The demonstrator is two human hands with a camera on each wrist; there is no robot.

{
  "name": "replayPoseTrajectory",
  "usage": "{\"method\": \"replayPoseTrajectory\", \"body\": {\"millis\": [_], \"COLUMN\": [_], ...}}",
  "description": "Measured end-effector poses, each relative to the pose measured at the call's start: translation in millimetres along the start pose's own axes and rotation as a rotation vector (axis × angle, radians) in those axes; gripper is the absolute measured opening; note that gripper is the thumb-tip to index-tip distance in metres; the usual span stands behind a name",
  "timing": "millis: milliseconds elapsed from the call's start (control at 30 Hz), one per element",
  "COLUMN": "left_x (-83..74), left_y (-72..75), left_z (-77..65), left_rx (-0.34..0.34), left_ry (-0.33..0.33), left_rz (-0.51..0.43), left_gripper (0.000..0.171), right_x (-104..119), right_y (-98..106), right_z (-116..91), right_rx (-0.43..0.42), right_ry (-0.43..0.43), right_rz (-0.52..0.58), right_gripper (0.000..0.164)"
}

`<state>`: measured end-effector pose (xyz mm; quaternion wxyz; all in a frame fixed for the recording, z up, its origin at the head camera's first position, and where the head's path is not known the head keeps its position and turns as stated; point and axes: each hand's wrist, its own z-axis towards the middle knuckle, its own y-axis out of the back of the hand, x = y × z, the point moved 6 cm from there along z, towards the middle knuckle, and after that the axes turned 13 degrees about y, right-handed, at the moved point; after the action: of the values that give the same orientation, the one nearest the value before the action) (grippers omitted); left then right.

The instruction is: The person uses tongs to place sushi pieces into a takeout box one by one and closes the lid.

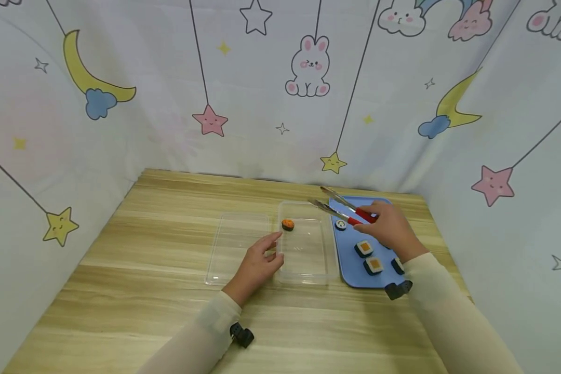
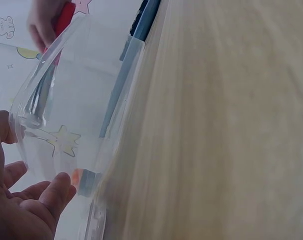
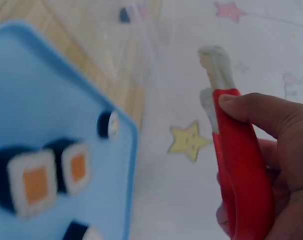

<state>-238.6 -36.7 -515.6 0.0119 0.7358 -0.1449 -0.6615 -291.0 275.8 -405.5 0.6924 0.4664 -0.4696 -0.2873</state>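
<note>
My right hand (image 1: 387,226) grips the red handles of a pair of metal tongs (image 3: 244,170), held above the blue tray (image 1: 348,275). The tong arms stand apart with nothing between their tips, which point left over the clear plastic container (image 1: 304,267). My left hand (image 1: 258,265) is at the container's left side, its fingers spread and touching or very near the wall. Inside the container, toward its back left, sits one sushi piece with orange topping (image 1: 288,224). On the tray lie several sushi pieces, among them a square roll with orange filling (image 1: 373,265) and a small round roll (image 1: 340,225).
A clear plastic lid (image 1: 238,249) lies flat to the left of the container, partly behind the left hand. The wooden table (image 1: 135,291) meets a patterned white curtain (image 1: 257,145) at the back and sides. The tray's right part is hidden by my right hand and forearm.
</note>
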Motion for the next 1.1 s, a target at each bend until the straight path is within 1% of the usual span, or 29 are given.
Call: {"method": "replayPoseTrajectory", "body": {"millis": [67,167,267,400,633,800,967,1100], "left_x": [0.5,2.2,3.5,3.0,4.2,3.5,2.7,3.3], "left_y": [-0.1,-0.5,-0.7,-0.2,-0.3,-0.4,-0.7,-0.7], "left_z": [0.0,0.3,0.4,1.0,2.9,2.1,1.1,1.1], "left_rx": [0.0,0.001,0.002,0.001,-0.004,-0.005,-0.005,-0.006], "left_ry": [0.002,0.006,0.011,0.009,0.002,-0.002,-0.004,-0.006], "left_rz": [0.008,0.017,0.018,0.01,0.001,0.0,0.007,0.004], "left_gripper": [0.06,0.06,0.06,0.06,0.059,0.059,0.059,0.059], "right_x": [-17,-38,-57,-73,-77,-77,-76,-74], "right_y": [4,4,-4,-14,-19,-20,-21,-20], "right_z": [-11,-27,-41,-54,-55,-53,-52,-50], "right_rx": [-0.021,-0.023,0.021,0.079,0.123,0.13,0.134,0.132], "right_ry": [-0.041,-0.086,-0.159,-0.239,-0.228,-0.242,-0.213,-0.171], "right_rz": [-0.003,0.002,0.074,0.161,0.122,0.143,0.129,0.062], "right_gripper": [0.06,0.061,0.062,0.062,0.059,0.059,0.055,0.051]}}
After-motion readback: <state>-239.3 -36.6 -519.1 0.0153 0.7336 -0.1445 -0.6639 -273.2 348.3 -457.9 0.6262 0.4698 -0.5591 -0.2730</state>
